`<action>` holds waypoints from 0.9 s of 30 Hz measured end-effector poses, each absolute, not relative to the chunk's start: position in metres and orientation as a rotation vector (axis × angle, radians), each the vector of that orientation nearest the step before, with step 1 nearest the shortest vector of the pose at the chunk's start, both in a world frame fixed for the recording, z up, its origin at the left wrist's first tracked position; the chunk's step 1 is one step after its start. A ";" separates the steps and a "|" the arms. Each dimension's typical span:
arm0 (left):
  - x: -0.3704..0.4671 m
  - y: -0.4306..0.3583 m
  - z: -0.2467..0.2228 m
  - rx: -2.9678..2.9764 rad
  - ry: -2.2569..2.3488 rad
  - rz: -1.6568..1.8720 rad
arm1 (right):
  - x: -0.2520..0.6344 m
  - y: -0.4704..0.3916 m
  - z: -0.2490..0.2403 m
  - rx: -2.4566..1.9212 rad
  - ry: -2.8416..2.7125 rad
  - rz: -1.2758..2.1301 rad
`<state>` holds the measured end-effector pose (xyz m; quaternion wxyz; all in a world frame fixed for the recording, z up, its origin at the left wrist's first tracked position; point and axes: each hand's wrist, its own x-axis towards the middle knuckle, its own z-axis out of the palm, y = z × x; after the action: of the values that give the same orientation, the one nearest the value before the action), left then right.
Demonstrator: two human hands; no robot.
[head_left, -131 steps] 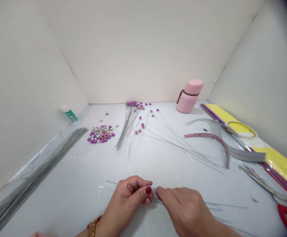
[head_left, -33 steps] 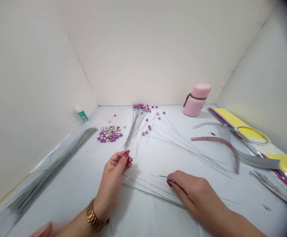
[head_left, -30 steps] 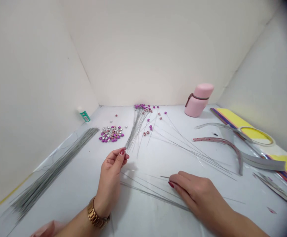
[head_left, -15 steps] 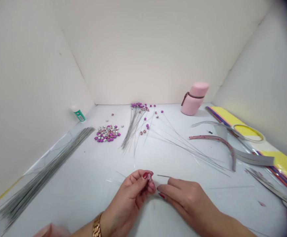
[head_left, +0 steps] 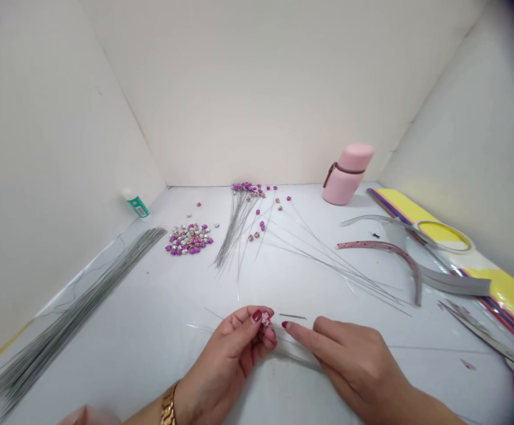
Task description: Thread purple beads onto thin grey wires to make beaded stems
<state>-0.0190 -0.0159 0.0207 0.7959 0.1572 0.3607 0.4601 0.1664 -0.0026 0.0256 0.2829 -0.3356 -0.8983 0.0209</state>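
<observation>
Between the thumb and fingers of my left hand (head_left: 243, 345) is a small pink paper star (head_left: 265, 319) with red marks. My right hand (head_left: 349, 354) is just to its right, index finger stretched toward the star but apart from it, the other fingers curled. No object shows in its fingers. A thin metal needle (head_left: 292, 316) lies on the table just beyond that fingertip. Thin wires (head_left: 303, 360) run across the tabletop beneath my hands, partly hidden.
At left lie a bundle of wires (head_left: 84, 307) and a pile of paper stars (head_left: 189, 239). Star-tipped wires (head_left: 234, 227) spread behind my hands. A pink flask (head_left: 348, 174) stands at the back. Paper strips (head_left: 380, 248), a tape roll (head_left: 445, 236), scissors (head_left: 478, 330) and yellow sheets (head_left: 513, 295) are at right.
My right hand has drawn back to the right from the needle, its index finger now extended. The star in my left hand has turned to show more of its face.
</observation>
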 end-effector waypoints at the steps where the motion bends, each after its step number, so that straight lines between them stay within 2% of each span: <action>1: -0.019 -0.016 0.021 0.350 0.781 0.987 | 0.166 -0.003 0.025 -0.909 -2.402 0.056; 27: -0.020 -0.014 0.020 0.483 0.945 1.017 | 0.166 -0.003 0.026 -1.004 -2.400 0.132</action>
<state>-0.0205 -0.0144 0.0197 0.7418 0.2205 0.4310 0.4641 0.1656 -0.0034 0.0257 0.2652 -0.3716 -0.8884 0.0487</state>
